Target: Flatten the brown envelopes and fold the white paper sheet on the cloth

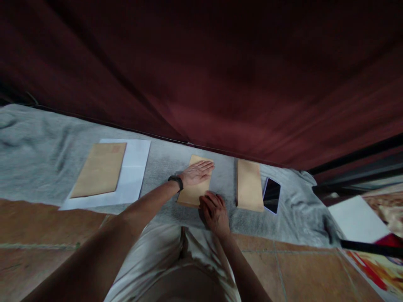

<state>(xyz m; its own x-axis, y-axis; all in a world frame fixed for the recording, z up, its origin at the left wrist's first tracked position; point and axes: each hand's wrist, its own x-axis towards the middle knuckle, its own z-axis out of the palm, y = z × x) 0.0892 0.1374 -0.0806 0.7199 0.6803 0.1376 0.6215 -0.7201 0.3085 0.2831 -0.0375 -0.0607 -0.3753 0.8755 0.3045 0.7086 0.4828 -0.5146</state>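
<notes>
A brown envelope (193,192) lies on a grey cloth (37,155) spread over the floor. My left hand (198,172), with a dark band on its wrist, lies flat on the envelope with fingers stretched out. My right hand (214,212) rests at the envelope's near right corner, fingers bent down onto it. A second brown envelope (249,184) lies just to the right, apart from both hands.
A larger brown envelope (100,169) sits on a white sheet (135,167) at the left. A dark phone (271,195) lies beside the right envelope. A dark red curtain (220,75) hangs behind. Tiled floor (299,268) and white paper (357,220) are at the right.
</notes>
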